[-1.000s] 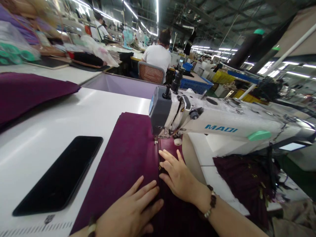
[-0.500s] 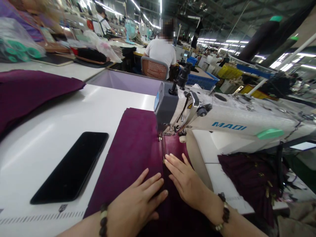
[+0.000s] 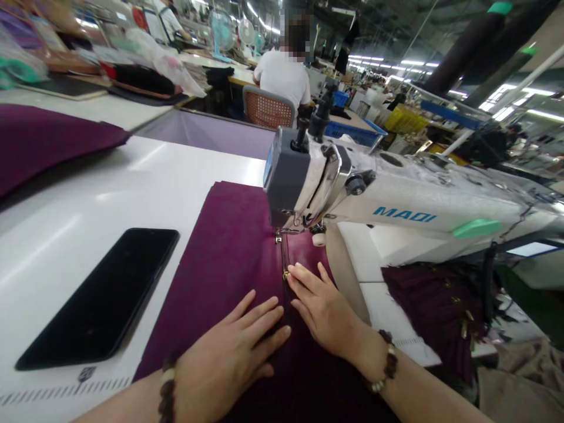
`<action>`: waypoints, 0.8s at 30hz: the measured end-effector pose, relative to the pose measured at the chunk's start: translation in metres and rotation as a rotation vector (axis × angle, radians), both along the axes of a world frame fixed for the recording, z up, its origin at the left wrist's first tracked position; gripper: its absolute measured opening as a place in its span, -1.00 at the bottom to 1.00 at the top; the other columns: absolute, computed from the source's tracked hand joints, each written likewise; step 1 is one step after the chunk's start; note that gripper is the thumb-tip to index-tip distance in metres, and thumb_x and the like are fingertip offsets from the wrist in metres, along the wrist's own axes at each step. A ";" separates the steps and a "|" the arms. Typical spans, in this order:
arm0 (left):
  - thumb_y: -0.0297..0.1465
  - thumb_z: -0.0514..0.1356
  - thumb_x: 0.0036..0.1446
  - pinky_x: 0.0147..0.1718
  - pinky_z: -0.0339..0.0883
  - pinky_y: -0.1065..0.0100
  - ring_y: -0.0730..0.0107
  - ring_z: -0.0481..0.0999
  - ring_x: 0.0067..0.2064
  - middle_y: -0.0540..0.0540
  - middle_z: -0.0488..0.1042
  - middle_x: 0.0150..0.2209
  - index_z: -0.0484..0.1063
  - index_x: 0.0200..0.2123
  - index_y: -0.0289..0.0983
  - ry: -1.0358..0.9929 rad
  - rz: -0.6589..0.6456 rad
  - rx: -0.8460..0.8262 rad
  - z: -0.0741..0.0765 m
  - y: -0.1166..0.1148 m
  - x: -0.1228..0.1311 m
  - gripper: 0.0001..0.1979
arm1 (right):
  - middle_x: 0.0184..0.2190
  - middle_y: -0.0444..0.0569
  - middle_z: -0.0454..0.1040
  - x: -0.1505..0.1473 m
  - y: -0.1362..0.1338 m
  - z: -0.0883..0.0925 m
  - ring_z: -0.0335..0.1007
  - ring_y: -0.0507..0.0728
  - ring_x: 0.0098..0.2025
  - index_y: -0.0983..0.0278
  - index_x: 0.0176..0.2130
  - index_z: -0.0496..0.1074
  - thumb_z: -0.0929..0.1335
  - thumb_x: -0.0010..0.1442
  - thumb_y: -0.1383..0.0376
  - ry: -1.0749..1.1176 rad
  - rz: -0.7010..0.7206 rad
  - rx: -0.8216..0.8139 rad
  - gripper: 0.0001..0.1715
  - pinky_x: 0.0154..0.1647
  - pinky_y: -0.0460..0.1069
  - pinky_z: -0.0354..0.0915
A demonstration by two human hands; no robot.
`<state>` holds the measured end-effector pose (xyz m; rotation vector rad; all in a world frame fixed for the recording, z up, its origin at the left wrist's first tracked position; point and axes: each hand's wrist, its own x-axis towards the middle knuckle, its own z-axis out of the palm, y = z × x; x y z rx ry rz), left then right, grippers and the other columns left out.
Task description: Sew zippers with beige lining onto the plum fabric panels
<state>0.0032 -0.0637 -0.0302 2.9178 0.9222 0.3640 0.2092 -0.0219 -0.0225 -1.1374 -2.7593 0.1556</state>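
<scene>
A sheet of dark purple fabric (image 3: 220, 252) lies under the needle end of a white sewing machine (image 3: 370, 188). Along it runs a zipper seam with a small brass zipper pull (image 3: 285, 275), a little in front of the presser foot (image 3: 278, 238). My left hand (image 3: 233, 346) rests flat on the fabric left of the seam, fingers spread. My right hand (image 3: 324, 308) lies palm down right of the seam, its fingertips at the zipper pull. Neither hand grips anything. Both wrists wear beaded bracelets.
A black phone (image 3: 101, 294) lies on the white table (image 3: 127, 176) to the left. More purple fabric (image 3: 53, 144) sits at the far left. Purple pieces with brass pulls (image 3: 440, 311) are stacked at right. Ahead, a person (image 3: 282, 76) sits on a chair (image 3: 268, 107).
The whole view has shifted, so the machine, phone and fabric appear slightly farther left and higher. Both hands stay flat on the fabric, and the brass pull shows more clearly.
</scene>
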 end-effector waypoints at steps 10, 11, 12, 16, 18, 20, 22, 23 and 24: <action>-0.23 0.01 0.22 0.11 0.01 0.09 0.20 0.26 0.10 -0.09 0.35 0.03 0.29 0.03 -0.15 -0.040 0.027 -0.061 -0.001 0.022 -0.003 -0.66 | 0.14 0.10 0.13 -0.005 0.022 0.000 0.00 0.15 0.18 0.41 0.11 0.17 0.12 0.24 0.35 -0.001 -0.026 0.000 -0.55 0.17 0.27 -0.02; -0.23 0.00 0.22 0.12 0.01 0.08 0.19 0.25 0.11 -0.10 0.35 0.04 0.29 0.03 -0.15 -0.037 0.024 -0.068 -0.001 0.024 -0.003 -0.66 | 0.14 0.10 0.13 -0.006 0.025 0.000 0.00 0.15 0.18 0.41 0.11 0.17 0.12 0.25 0.35 -0.001 -0.028 -0.002 -0.55 0.17 0.27 -0.03; -0.24 0.00 0.22 0.12 0.00 0.07 0.19 0.24 0.11 -0.11 0.34 0.04 0.29 0.03 -0.16 -0.033 0.023 -0.075 0.000 0.027 -0.004 -0.66 | 0.14 0.09 0.13 -0.006 0.027 0.001 0.00 0.15 0.18 0.41 0.11 0.17 0.12 0.25 0.34 -0.001 -0.030 -0.004 -0.55 0.17 0.26 -0.03; -0.26 -0.03 0.24 0.12 -0.01 0.05 0.18 0.22 0.13 -0.15 0.32 0.06 0.28 0.05 -0.18 -0.014 0.021 -0.109 0.001 0.037 -0.006 -0.66 | 0.13 0.10 0.14 -0.008 0.036 0.004 0.02 0.14 0.17 0.41 0.10 0.19 0.12 0.25 0.34 -0.005 -0.034 -0.018 -0.55 0.17 0.26 -0.04; -0.27 -0.05 0.25 0.12 -0.02 0.02 0.16 0.21 0.14 -0.16 0.31 0.07 0.27 0.05 -0.19 -0.009 0.023 -0.122 0.001 0.041 -0.007 -0.65 | 0.14 0.09 0.14 -0.009 0.040 0.004 0.00 0.13 0.17 0.41 0.11 0.18 0.12 0.25 0.33 -0.002 -0.034 -0.022 -0.55 0.18 0.25 -0.06; -0.28 -0.05 0.25 0.12 -0.03 0.01 0.16 0.21 0.14 -0.17 0.31 0.07 0.28 0.05 -0.20 -0.013 0.020 -0.128 0.001 0.046 -0.008 -0.65 | 0.14 0.08 0.13 -0.009 0.044 0.003 0.00 0.12 0.18 0.40 0.12 0.16 0.12 0.25 0.32 0.010 -0.035 -0.028 -0.54 0.19 0.24 -0.07; -0.28 -0.05 0.25 0.13 -0.05 0.01 0.16 0.20 0.14 -0.18 0.30 0.07 0.28 0.05 -0.20 -0.016 0.018 -0.134 0.001 0.050 -0.009 -0.66 | 0.15 0.08 0.12 -0.010 0.049 0.002 -0.01 0.12 0.18 0.39 0.13 0.15 0.13 0.25 0.32 0.024 -0.037 -0.036 -0.53 0.20 0.22 -0.07; -0.29 -0.04 0.25 0.13 -0.06 0.01 0.16 0.19 0.14 -0.18 0.30 0.07 0.28 0.05 -0.20 -0.017 0.020 -0.134 0.000 0.051 -0.010 -0.66 | 0.15 0.08 0.11 -0.010 0.051 0.002 -0.02 0.12 0.18 0.39 0.13 0.15 0.13 0.25 0.32 0.032 -0.036 -0.038 -0.53 0.20 0.21 -0.07; -0.29 -0.04 0.25 0.13 -0.06 0.01 0.16 0.19 0.14 -0.18 0.29 0.08 0.27 0.05 -0.20 -0.016 0.024 -0.133 0.000 0.053 -0.010 -0.66 | 0.15 0.08 0.11 -0.010 0.053 0.002 -0.02 0.12 0.18 0.38 0.13 0.15 0.13 0.25 0.32 0.039 -0.035 -0.041 -0.53 0.20 0.20 -0.07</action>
